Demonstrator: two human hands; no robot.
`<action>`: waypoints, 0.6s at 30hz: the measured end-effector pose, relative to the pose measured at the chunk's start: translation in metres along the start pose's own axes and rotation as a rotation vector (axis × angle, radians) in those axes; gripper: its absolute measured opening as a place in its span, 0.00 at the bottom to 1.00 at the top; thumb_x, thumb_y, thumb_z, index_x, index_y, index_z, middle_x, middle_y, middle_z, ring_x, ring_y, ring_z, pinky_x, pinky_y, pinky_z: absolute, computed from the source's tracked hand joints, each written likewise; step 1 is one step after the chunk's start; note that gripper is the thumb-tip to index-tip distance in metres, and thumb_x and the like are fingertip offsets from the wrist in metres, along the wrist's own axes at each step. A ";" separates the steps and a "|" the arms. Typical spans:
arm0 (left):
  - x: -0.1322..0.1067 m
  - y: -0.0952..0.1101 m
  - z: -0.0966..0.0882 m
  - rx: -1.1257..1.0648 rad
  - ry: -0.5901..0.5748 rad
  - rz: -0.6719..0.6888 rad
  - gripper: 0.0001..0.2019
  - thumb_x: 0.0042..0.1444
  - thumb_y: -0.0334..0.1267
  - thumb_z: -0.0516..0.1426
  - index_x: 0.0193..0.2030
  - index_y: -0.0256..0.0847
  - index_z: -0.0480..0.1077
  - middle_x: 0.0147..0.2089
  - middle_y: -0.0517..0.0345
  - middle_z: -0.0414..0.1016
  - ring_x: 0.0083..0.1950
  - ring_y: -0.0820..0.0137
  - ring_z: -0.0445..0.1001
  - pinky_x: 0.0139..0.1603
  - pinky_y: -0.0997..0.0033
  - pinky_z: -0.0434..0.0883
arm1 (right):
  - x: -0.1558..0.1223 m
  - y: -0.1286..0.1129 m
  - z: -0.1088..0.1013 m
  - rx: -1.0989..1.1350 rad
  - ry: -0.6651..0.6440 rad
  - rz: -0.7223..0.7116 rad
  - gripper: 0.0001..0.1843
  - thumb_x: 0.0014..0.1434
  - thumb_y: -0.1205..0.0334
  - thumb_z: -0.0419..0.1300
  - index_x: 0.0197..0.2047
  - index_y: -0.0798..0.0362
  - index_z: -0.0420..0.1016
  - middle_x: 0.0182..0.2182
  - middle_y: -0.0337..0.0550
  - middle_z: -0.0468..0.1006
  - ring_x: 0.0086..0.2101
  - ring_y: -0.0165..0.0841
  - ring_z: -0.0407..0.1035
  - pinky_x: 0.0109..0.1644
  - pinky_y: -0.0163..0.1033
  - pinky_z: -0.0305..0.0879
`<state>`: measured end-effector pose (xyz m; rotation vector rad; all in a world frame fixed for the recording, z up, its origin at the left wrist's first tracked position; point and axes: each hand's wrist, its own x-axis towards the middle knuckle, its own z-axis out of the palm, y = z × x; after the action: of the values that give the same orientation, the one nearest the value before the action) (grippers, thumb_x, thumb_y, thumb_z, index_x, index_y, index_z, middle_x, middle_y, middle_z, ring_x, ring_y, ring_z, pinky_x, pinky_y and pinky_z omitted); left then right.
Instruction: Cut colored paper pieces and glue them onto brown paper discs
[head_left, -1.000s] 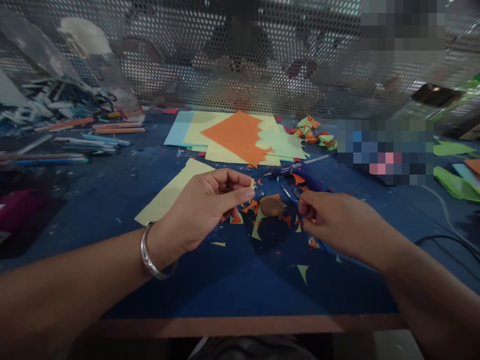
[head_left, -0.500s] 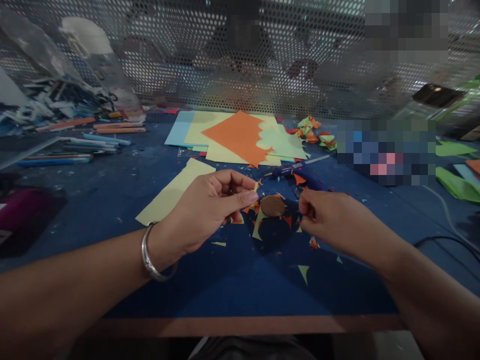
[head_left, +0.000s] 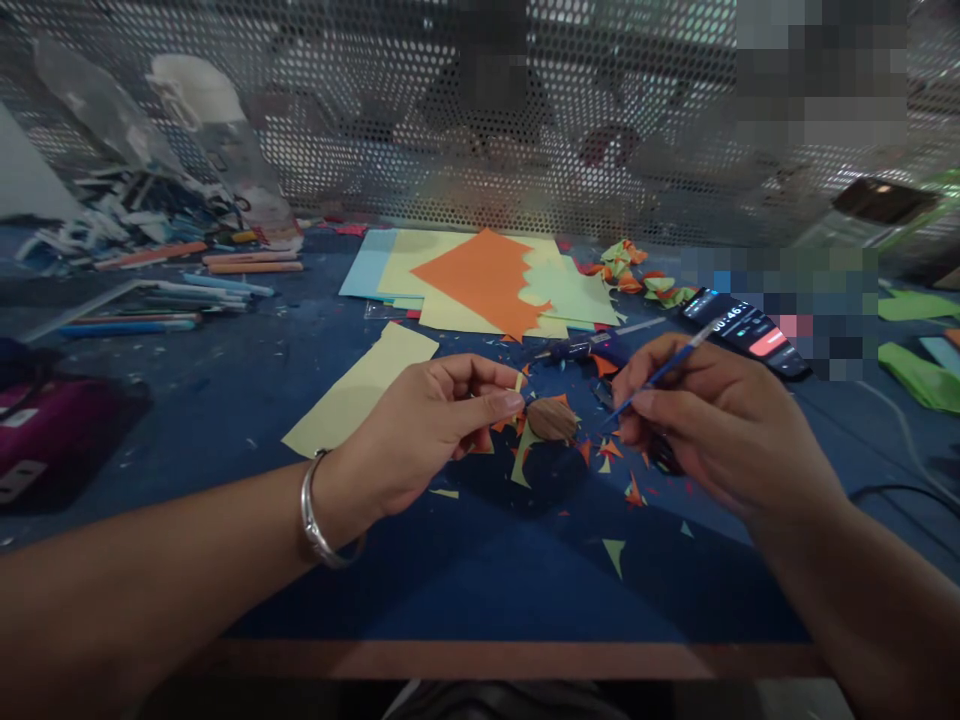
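Observation:
My left hand pinches a small strip of pale yellow paper between thumb and fingertips. In my right hand is a thin blue stick with a whitish upper end, held like a pen, its point slanting down to the left. Between the hands lies a brown oval disc, with orange and yellow paper scraps around it. Part of a dark object shows under my right hand; its kind is hidden. A yellow paper sheet rests behind my left wrist.
Stacked coloured papers, topped by a cut orange sheet, lie at the back. A dark blue pen-like tool is before them. A phone sits right, crumpled paper pieces behind. Paper sticks, a bottle and a purple pouch stand left.
My right hand has turned and opened to view, now showing the blue stick between its fingers. My left hand keeps its pinch on the yellow strip. The view has shifted slightly.

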<state>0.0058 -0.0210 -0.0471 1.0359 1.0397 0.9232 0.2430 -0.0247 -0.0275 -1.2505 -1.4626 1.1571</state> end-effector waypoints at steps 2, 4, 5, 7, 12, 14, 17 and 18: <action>0.000 -0.001 0.000 -0.005 -0.003 0.003 0.09 0.54 0.35 0.69 0.38 0.37 0.76 0.29 0.65 0.72 0.21 0.86 0.66 0.19 0.86 0.58 | 0.001 0.000 0.003 0.195 0.042 0.031 0.07 0.53 0.65 0.69 0.32 0.51 0.74 0.27 0.37 0.80 0.23 0.27 0.73 0.25 0.30 0.69; 0.000 -0.002 0.000 -0.015 0.003 -0.003 0.09 0.54 0.36 0.69 0.39 0.37 0.76 0.28 0.66 0.71 0.21 0.85 0.65 0.19 0.86 0.58 | 0.002 0.000 0.006 0.313 0.061 0.062 0.09 0.52 0.64 0.71 0.32 0.51 0.74 0.27 0.38 0.81 0.23 0.27 0.73 0.23 0.29 0.69; 0.000 -0.002 0.000 -0.021 0.006 -0.009 0.09 0.54 0.36 0.69 0.39 0.37 0.76 0.27 0.66 0.71 0.21 0.85 0.65 0.19 0.85 0.58 | 0.003 0.000 0.008 0.345 0.061 0.070 0.09 0.52 0.64 0.71 0.31 0.51 0.73 0.26 0.39 0.81 0.22 0.27 0.73 0.22 0.29 0.68; -0.001 -0.001 0.000 -0.036 0.011 -0.018 0.09 0.54 0.35 0.69 0.39 0.38 0.76 0.27 0.66 0.71 0.21 0.85 0.65 0.19 0.85 0.58 | 0.003 0.000 0.011 0.374 0.055 0.081 0.10 0.52 0.63 0.72 0.31 0.52 0.73 0.26 0.39 0.82 0.22 0.27 0.73 0.21 0.28 0.67; -0.003 0.001 0.002 -0.068 0.009 -0.033 0.11 0.52 0.37 0.70 0.40 0.37 0.76 0.27 0.67 0.70 0.21 0.84 0.64 0.19 0.84 0.57 | 0.005 0.005 0.017 0.334 0.022 0.105 0.11 0.53 0.61 0.72 0.32 0.52 0.73 0.26 0.39 0.82 0.23 0.26 0.73 0.22 0.27 0.67; -0.003 0.002 0.002 -0.091 -0.004 -0.043 0.12 0.52 0.37 0.70 0.40 0.38 0.76 0.26 0.67 0.70 0.21 0.84 0.65 0.19 0.83 0.57 | 0.006 0.008 0.019 0.331 0.028 0.098 0.12 0.53 0.60 0.72 0.33 0.52 0.73 0.26 0.39 0.82 0.23 0.26 0.74 0.23 0.27 0.68; -0.003 0.003 0.003 -0.122 -0.023 -0.078 0.11 0.53 0.35 0.69 0.42 0.38 0.76 0.28 0.65 0.72 0.20 0.84 0.66 0.19 0.83 0.57 | 0.008 0.010 0.019 0.335 0.030 0.090 0.12 0.53 0.60 0.73 0.33 0.52 0.73 0.26 0.39 0.82 0.23 0.26 0.74 0.23 0.27 0.68; -0.004 0.004 0.003 -0.132 -0.028 -0.093 0.12 0.53 0.35 0.69 0.42 0.38 0.75 0.29 0.65 0.73 0.20 0.85 0.66 0.19 0.84 0.57 | 0.008 0.010 0.019 0.337 0.026 0.088 0.12 0.53 0.60 0.73 0.33 0.52 0.73 0.27 0.39 0.82 0.23 0.26 0.74 0.23 0.27 0.68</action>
<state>0.0076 -0.0242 -0.0421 0.8809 0.9819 0.8868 0.2251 -0.0185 -0.0408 -1.0974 -1.1436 1.3761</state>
